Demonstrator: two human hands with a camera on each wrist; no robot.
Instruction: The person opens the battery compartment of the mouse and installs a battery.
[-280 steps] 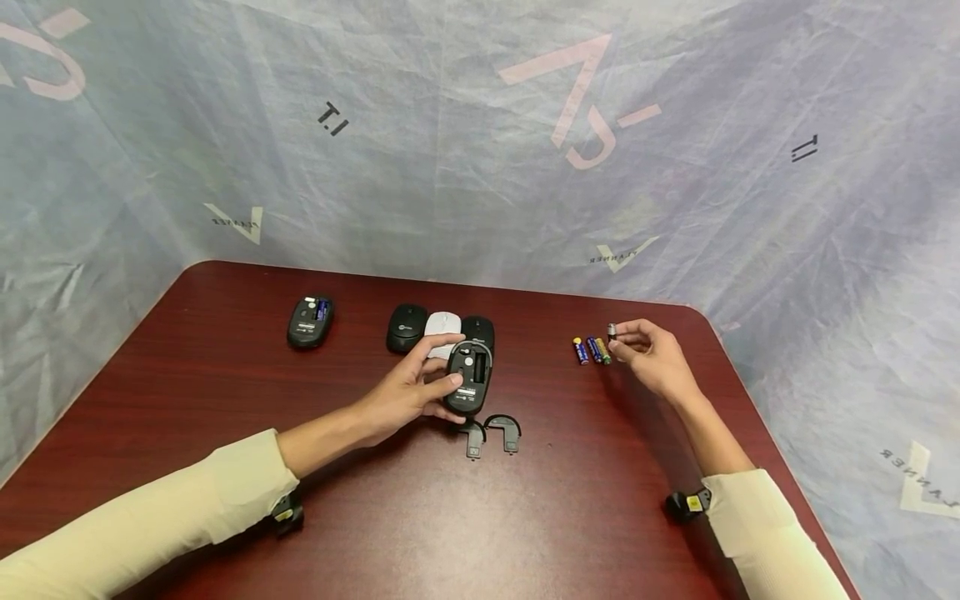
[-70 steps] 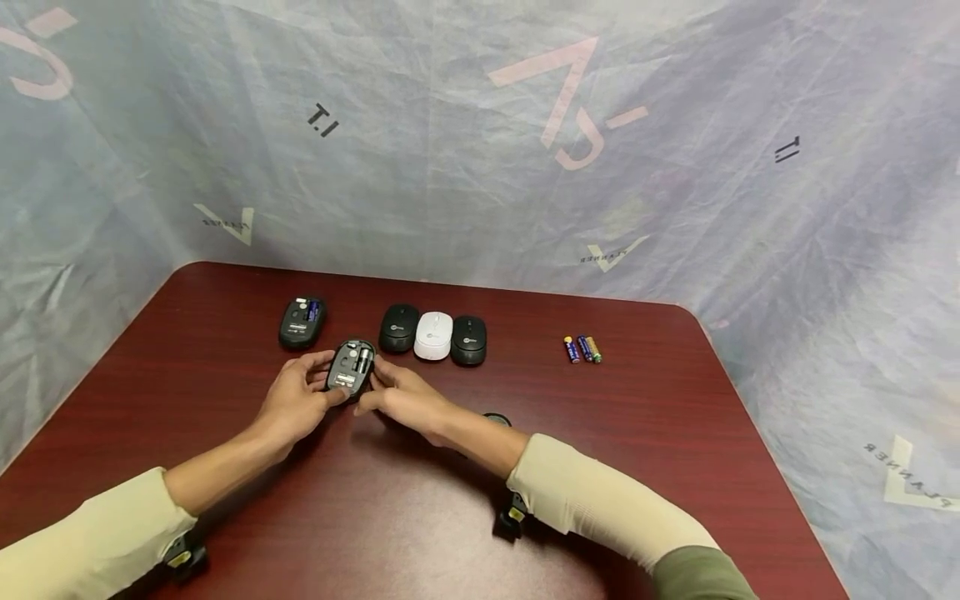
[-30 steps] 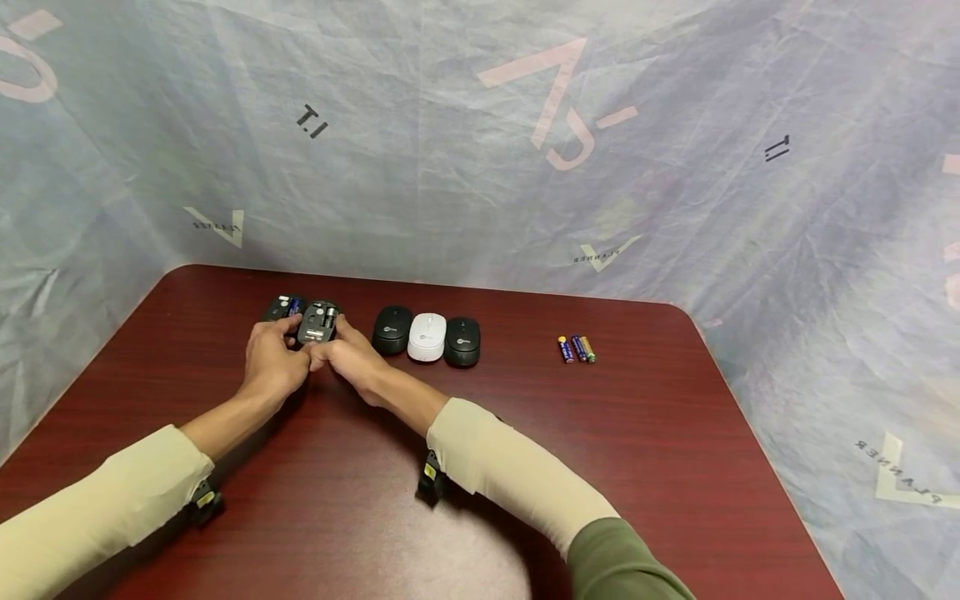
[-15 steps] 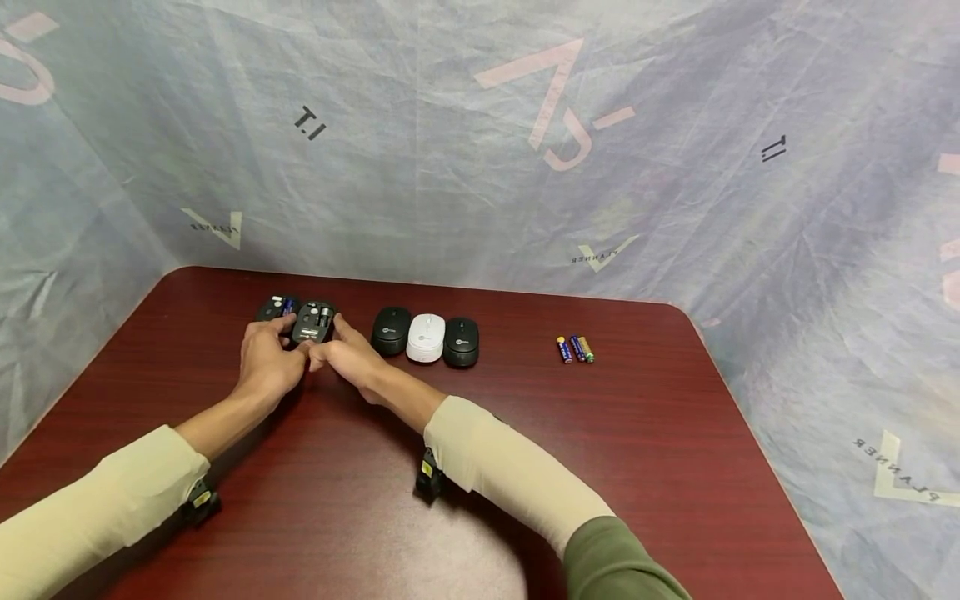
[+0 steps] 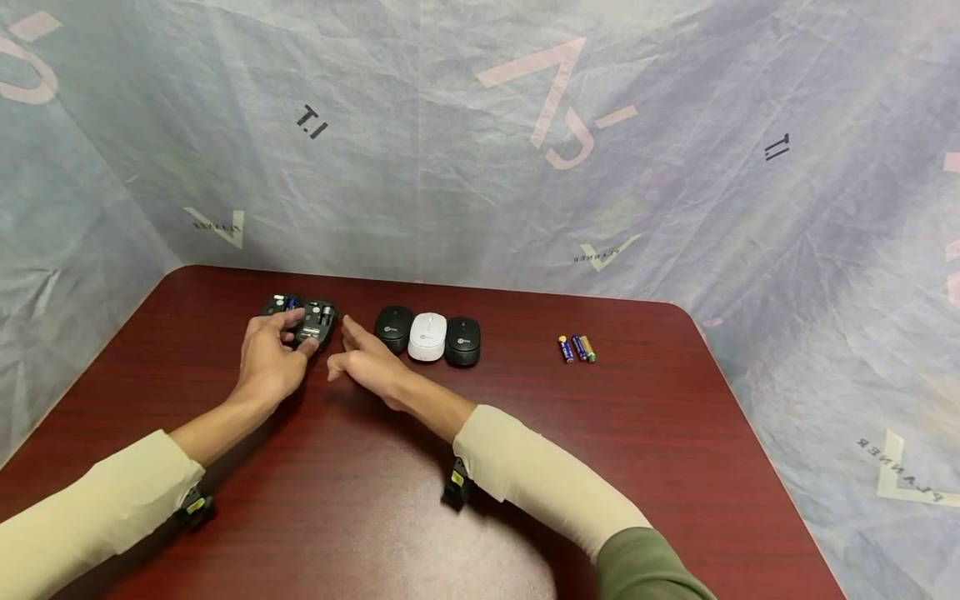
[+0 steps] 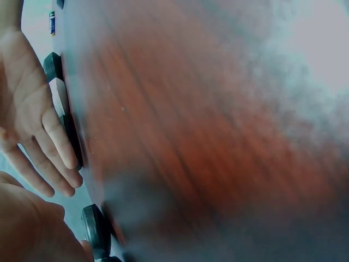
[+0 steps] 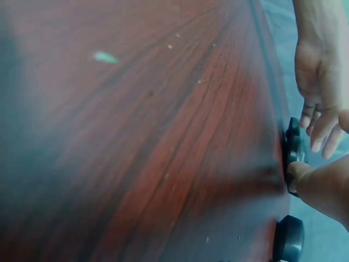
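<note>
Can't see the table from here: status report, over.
Left hand on upturned mouse, battery showing. Right hand empty, just clear. Second upturned mouse close alongside.

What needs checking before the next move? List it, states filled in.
1. Left grip on the silver-battery mouse: ok, it holds the edges.
2. Right grip off that mouse: ok, a gap shows.
3. Silver battery fully seated: cannot tell, too small in view.
4. Silver battery covered: not ok, it lies exposed.
5. Other overturned mouse fully visible: not ok, the left grip hides part.
6. Three loose batteries clear of both grips: ok.
</note>
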